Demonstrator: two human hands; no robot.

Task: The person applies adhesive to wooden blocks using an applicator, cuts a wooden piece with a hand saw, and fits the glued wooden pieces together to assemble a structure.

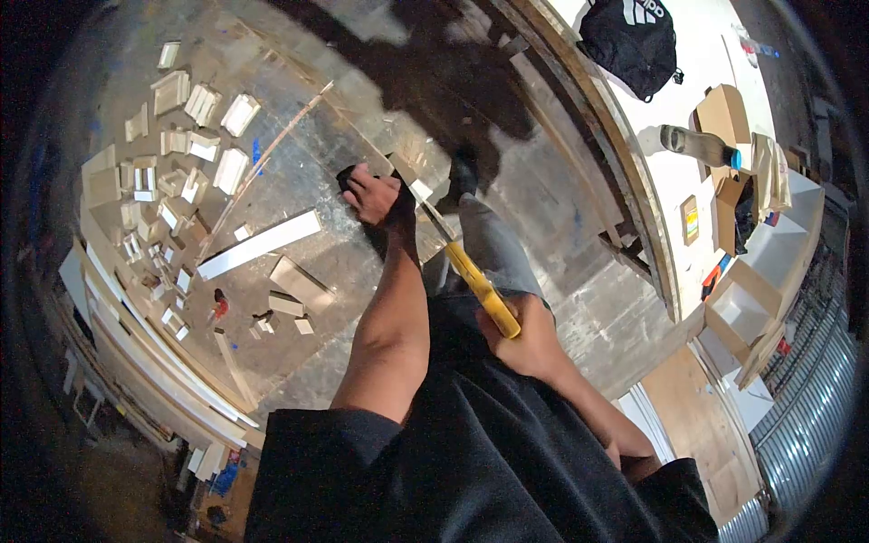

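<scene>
Yellow-handled saw [469, 268] sits in front of me, its handle near the waist of a black shirt and its narrow, straight blade slanting away toward the left hand [371, 195]. The right hand [529, 339] has its fingers wrapped closed around the smooth-looking handle. The left hand's fingers are bent beside the blade's far part; I cannot tell what, if anything, they grip.

Left of that hand I see a long white board [262, 244], flat and square-edged, lying on scuffed, stained concrete floor [615, 290]. A brown rectangular panel [303, 282] lies near it, and farther left is a scatter of pale wooden blocks [240, 115], boxy and hard-cornered.

To my right, a white tabletop [670, 185] ends in a thick, rough wooden edge, bowed by my lens. It carries a limp black bag [631, 45] and a clear bottle [692, 145] with a blue cap. Between the right forearm and that edge, a stretch of concrete gives elbow room; on the left, the white board's near end leaves a narrower gap.
</scene>
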